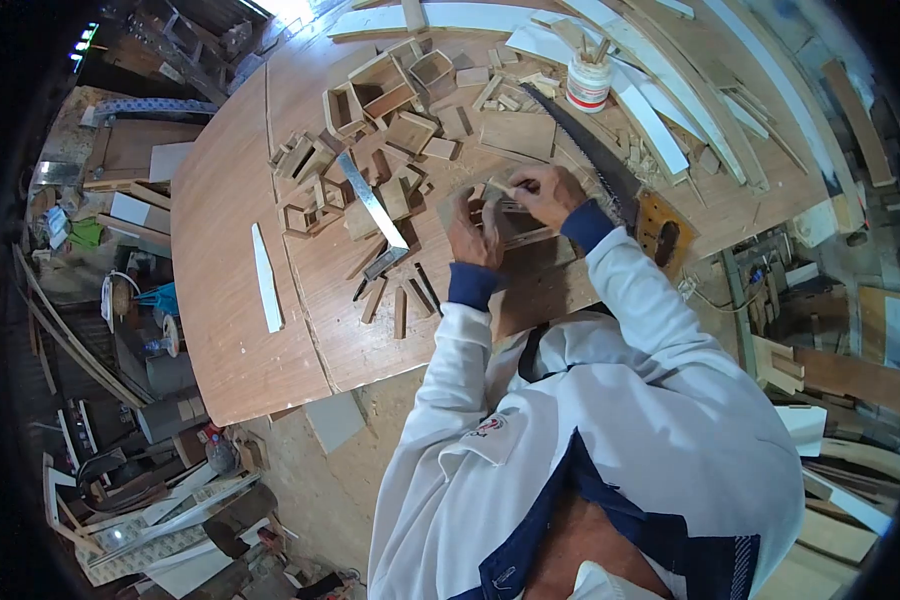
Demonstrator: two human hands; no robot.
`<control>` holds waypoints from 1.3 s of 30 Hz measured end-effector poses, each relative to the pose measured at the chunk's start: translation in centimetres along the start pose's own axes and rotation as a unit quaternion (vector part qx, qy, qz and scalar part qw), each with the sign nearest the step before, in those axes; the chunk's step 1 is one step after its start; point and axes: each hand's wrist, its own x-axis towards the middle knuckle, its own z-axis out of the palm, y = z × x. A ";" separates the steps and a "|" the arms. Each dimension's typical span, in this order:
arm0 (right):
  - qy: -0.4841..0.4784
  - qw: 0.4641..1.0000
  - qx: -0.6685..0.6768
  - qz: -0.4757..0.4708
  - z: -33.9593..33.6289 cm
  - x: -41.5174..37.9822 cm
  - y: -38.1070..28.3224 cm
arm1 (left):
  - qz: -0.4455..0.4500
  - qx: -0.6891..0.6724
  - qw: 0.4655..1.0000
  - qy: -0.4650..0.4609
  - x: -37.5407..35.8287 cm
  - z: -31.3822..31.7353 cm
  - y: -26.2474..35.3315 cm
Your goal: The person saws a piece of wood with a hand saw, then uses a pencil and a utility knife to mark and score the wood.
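Right hand (pixel 550 196), just left of the saw (pixel 592 150), pinches a small wood piece (pixel 499 185); left hand (pixel 476 236), farther left, curls close by (can't tell if gripping). Slack pinch might drop the piece; rightward swing might scrape knuckles on the saw.

Woodworking workshop. Handsaw (pixel 598 158) just right of the right hand (pixel 550 196), metal square (pixel 373 204) left of the left hand (pixel 476 236), small wooden boxes (pixel 387 98) beyond both, all on a bench (pixel 220 280); timber strips (pixel 678 85) past the right hand.
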 end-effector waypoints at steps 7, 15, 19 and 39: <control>0.050 0.993 -0.050 -0.097 1.3 -2.7 -0.2 | -0.023 -0.119 0.992 -0.019 1.5 1.5 -2.1; 0.015 0.986 -0.163 -0.045 -0.5 -3.6 2.8 | -0.011 0.067 0.994 -0.088 2.8 0.0 -5.6; -0.014 0.985 -0.164 -0.044 1.0 -2.5 3.8 | -0.035 0.038 0.991 -0.123 3.0 -0.1 -5.6; -0.055 0.973 -0.207 -0.090 1.9 -0.6 3.5 | -0.076 0.121 0.976 -0.167 3.2 -0.4 -3.4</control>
